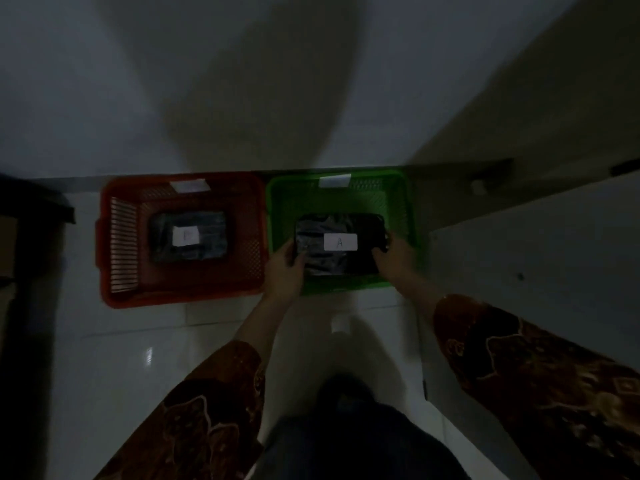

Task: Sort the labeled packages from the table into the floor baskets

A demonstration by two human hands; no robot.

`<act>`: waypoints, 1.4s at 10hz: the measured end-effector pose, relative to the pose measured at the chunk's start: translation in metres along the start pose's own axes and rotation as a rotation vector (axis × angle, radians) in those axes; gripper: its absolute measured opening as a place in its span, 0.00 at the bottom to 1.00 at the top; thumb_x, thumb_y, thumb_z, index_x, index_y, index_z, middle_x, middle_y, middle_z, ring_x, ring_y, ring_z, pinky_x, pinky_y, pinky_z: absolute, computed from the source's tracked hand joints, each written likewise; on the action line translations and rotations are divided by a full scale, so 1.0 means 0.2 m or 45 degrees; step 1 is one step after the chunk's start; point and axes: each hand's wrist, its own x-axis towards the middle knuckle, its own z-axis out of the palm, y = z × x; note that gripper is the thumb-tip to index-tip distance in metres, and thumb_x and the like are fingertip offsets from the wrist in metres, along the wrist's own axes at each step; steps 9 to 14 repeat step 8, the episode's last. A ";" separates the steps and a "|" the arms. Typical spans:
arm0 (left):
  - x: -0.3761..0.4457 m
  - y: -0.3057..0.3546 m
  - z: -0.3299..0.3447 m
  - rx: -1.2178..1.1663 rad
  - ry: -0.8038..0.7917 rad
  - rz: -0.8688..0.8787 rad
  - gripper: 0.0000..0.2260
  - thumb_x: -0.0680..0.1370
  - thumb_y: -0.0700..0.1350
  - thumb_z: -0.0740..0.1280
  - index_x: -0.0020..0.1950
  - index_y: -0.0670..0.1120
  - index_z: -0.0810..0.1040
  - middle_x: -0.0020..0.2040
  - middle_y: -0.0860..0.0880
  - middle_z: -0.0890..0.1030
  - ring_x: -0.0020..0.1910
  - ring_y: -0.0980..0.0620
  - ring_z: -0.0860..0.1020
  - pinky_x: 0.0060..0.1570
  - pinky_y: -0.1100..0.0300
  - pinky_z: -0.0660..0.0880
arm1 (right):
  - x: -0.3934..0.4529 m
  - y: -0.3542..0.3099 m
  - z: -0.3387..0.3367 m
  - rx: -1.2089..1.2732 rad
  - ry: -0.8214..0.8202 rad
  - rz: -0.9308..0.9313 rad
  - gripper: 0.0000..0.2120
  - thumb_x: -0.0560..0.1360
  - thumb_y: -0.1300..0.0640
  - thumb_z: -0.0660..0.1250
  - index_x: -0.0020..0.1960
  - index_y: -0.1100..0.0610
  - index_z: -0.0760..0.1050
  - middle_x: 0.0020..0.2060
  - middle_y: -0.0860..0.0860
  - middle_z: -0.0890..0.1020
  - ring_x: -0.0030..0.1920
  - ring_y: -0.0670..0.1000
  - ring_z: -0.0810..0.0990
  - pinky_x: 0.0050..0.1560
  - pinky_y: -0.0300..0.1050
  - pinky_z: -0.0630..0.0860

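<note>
Placing step. Your left hand (pixel 285 268) and right hand (pixel 393 259) grip the ends of the A package (pixel 341 244), low inside the green basket (pixel 277 202), centre frame. Next: set down, let go.

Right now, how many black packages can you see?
2. One black package lies in the red basket. The other, labeled A, is over the green basket, held by both hands. More could be hidden beneath them.
</note>
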 end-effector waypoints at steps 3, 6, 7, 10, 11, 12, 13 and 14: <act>0.48 -0.40 0.19 0.387 -0.175 0.188 0.21 0.80 0.33 0.56 0.74 0.41 0.63 0.68 0.39 0.73 0.64 0.41 0.73 0.60 0.63 0.67 | 0.45 0.27 0.30 -0.120 -0.060 -0.223 0.27 0.77 0.68 0.61 0.74 0.65 0.58 0.72 0.61 0.67 0.70 0.59 0.68 0.72 0.51 0.66; 0.46 -0.41 0.16 1.235 -0.266 0.250 0.35 0.78 0.41 0.62 0.78 0.42 0.43 0.78 0.39 0.57 0.66 0.39 0.70 0.60 0.49 0.73 | 0.40 0.34 0.30 -0.477 -0.163 -0.390 0.36 0.77 0.64 0.63 0.77 0.64 0.46 0.77 0.64 0.51 0.76 0.61 0.53 0.75 0.44 0.52; 0.28 -0.26 0.07 1.341 -0.228 0.336 0.33 0.79 0.41 0.61 0.79 0.43 0.48 0.77 0.39 0.60 0.70 0.40 0.67 0.65 0.48 0.69 | 0.22 0.30 0.21 -0.698 -0.191 -0.424 0.36 0.77 0.60 0.64 0.77 0.63 0.47 0.77 0.64 0.49 0.77 0.62 0.52 0.76 0.53 0.56; 0.05 -0.06 -0.03 1.425 -0.185 0.391 0.28 0.79 0.42 0.60 0.77 0.44 0.55 0.74 0.39 0.66 0.68 0.42 0.69 0.63 0.49 0.68 | -0.01 0.18 0.10 -0.855 -0.190 -0.513 0.32 0.78 0.57 0.61 0.77 0.61 0.51 0.77 0.61 0.53 0.75 0.60 0.57 0.73 0.55 0.60; 0.05 -0.06 -0.03 1.425 -0.185 0.391 0.28 0.79 0.42 0.60 0.77 0.44 0.55 0.74 0.39 0.66 0.68 0.42 0.69 0.63 0.49 0.68 | -0.01 0.18 0.10 -0.855 -0.190 -0.513 0.32 0.78 0.57 0.61 0.77 0.61 0.51 0.77 0.61 0.53 0.75 0.60 0.57 0.73 0.55 0.60; 0.05 -0.06 -0.03 1.425 -0.185 0.391 0.28 0.79 0.42 0.60 0.77 0.44 0.55 0.74 0.39 0.66 0.68 0.42 0.69 0.63 0.49 0.68 | -0.01 0.18 0.10 -0.855 -0.190 -0.513 0.32 0.78 0.57 0.61 0.77 0.61 0.51 0.77 0.61 0.53 0.75 0.60 0.57 0.73 0.55 0.60; 0.05 -0.06 -0.03 1.425 -0.185 0.391 0.28 0.79 0.42 0.60 0.77 0.44 0.55 0.74 0.39 0.66 0.68 0.42 0.69 0.63 0.49 0.68 | -0.01 0.18 0.10 -0.855 -0.190 -0.513 0.32 0.78 0.57 0.61 0.77 0.61 0.51 0.77 0.61 0.53 0.75 0.60 0.57 0.73 0.55 0.60; 0.05 -0.06 -0.03 1.425 -0.185 0.391 0.28 0.79 0.42 0.60 0.77 0.44 0.55 0.74 0.39 0.66 0.68 0.42 0.69 0.63 0.49 0.68 | -0.01 0.18 0.10 -0.855 -0.190 -0.513 0.32 0.78 0.57 0.61 0.77 0.61 0.51 0.77 0.61 0.53 0.75 0.60 0.57 0.73 0.55 0.60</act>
